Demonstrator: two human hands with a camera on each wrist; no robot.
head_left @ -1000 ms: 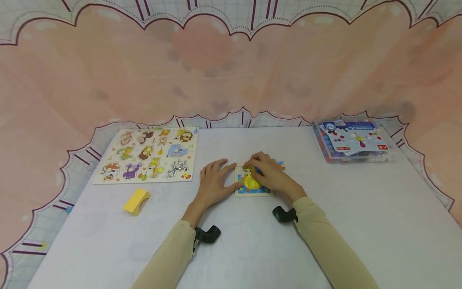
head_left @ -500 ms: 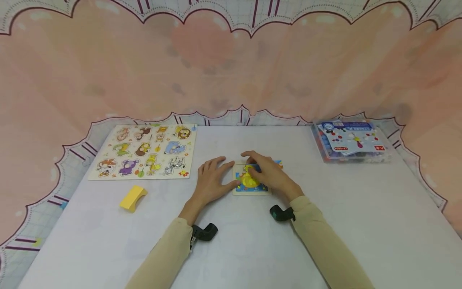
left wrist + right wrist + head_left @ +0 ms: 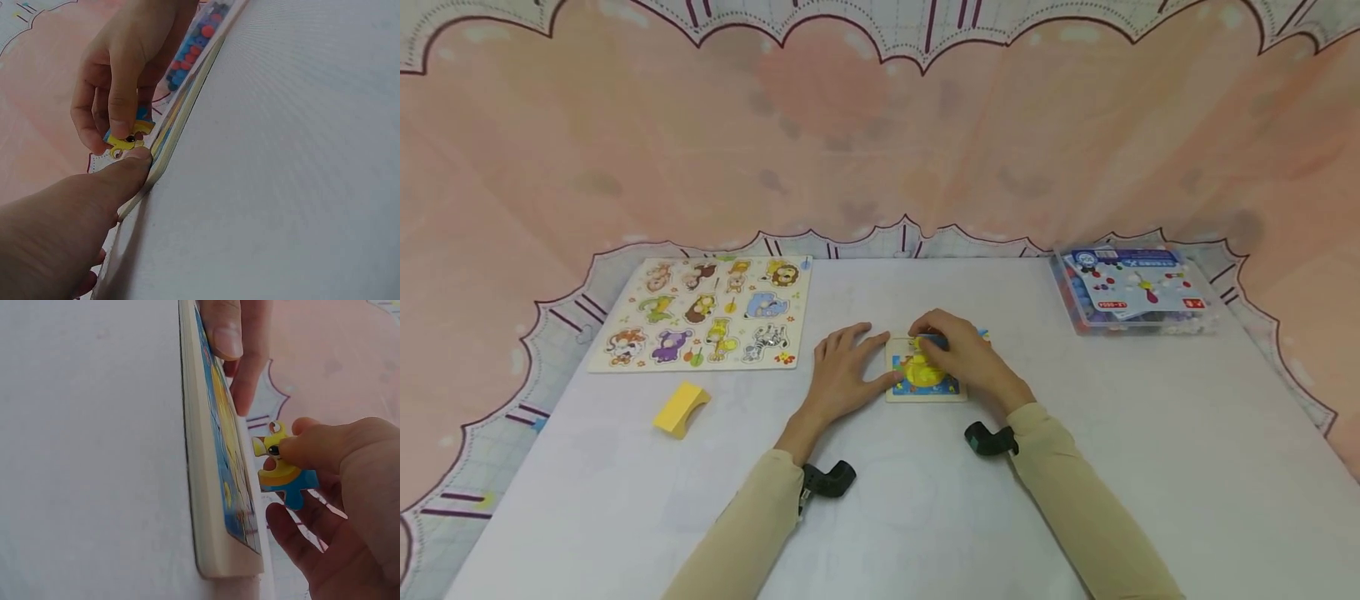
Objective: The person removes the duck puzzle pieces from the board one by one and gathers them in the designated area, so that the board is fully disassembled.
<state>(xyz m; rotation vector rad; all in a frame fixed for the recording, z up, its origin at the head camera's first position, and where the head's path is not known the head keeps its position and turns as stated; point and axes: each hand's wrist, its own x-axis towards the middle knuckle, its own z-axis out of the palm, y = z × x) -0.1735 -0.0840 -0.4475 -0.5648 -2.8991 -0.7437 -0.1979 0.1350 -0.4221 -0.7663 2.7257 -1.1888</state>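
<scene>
Puzzle piece [image 3: 284, 477] is pinched by the right hand [image 3: 968, 353]; below that hand lies the puzzle board [image 3: 928, 398] on the bench [image 3: 895, 525], its left edge touched by the spread-fingered left hand [image 3: 838, 377].

Head view: high, facing forward and down over table [image 3: 910, 517]. Wrist views: low, close, tilted, sharing puzzle board [image 3: 209, 487].

Animal puzzle board [image 3: 606, 365]: in the far left corner of the tabletop [image 3: 910, 517].
Arch block [image 3: 681, 408]: before the board, toward the left edge.
Jigsaw tray [image 3: 927, 398]: mid-tabletop, right of board and block.
Left hand [image 3: 842, 372]: at the tray's left edge.
Right hand [image 3: 966, 354]: over the tray's right side.
Jigsaw piece [image 3: 289, 472]: between the right hand's fingers, above the tray.
Plastic box [image 3: 1112, 326]: far right corner.
</scene>
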